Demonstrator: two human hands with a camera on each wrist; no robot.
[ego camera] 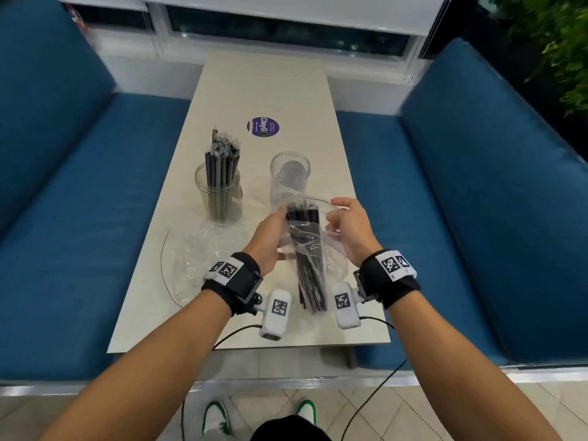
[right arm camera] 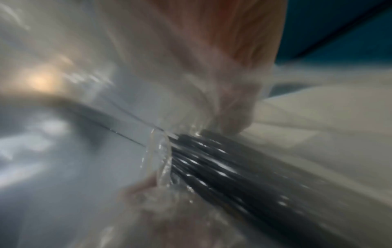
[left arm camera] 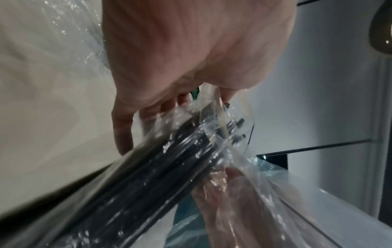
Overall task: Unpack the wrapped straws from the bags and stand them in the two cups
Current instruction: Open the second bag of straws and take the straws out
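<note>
A bundle of black wrapped straws (ego camera: 307,249) sits in a clear plastic bag (ego camera: 331,249) held above the table's near end. My left hand (ego camera: 270,233) grips the bundle near its top through the bag's mouth. My right hand (ego camera: 345,229) holds the bag's film on the right side. In the left wrist view the straws (left arm camera: 169,167) run under my left hand (left arm camera: 180,67); the right wrist view is blurred, with the straws (right arm camera: 233,167) showing dark. The left cup (ego camera: 219,195) holds several straws upright. The right cup (ego camera: 289,176) stands empty just beyond my hands.
An empty crumpled clear bag (ego camera: 197,256) lies on the beige table (ego camera: 264,84) at the left. A round purple sticker (ego camera: 262,126) is further back. Blue benches (ego camera: 79,202) flank the table on both sides.
</note>
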